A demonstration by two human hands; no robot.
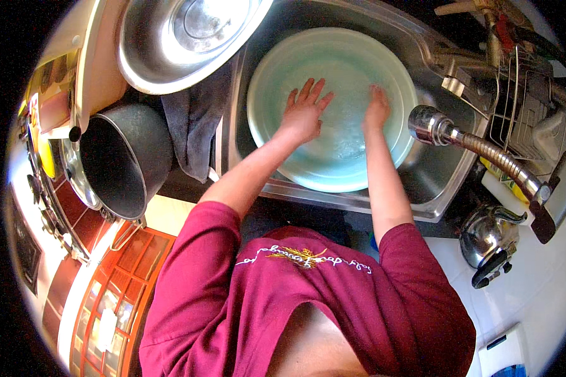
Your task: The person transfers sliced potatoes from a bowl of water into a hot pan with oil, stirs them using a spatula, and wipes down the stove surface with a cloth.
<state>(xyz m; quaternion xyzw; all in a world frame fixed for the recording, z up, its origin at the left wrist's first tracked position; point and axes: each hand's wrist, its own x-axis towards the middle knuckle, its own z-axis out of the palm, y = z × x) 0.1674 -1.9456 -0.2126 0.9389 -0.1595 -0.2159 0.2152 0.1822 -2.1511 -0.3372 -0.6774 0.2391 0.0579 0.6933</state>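
The head view shows two bare hands inside a big, round, pale green tub (333,47). The tub sits in a steel sink (443,168) near the top middle of the frame. There looks to be clear water (351,148) in it, with a little ripple low in the tub.

The left hand (304,116) is on the left side of the tub. Its fingers are spread wide, and I see nothing in it. The right hand (376,112) is on the right side, turned on its edge. It is blurry, so I cannot tell how far open it is or whether it has hold of something small.

The shiny tap head (429,125) is just right of the tub. I cannot see any water coming out of it. A steel bowl (148,47) is at the upper left, with a gray cloth (198,129) below it. A dark pot (149,141) is at the left, and a shiny kettle (487,235) is at the lower right.

I think the step now is swishing or rubbing inside the tub. The next move probably calls for flat, gentle hands that keep low so water does not splash over the rim.
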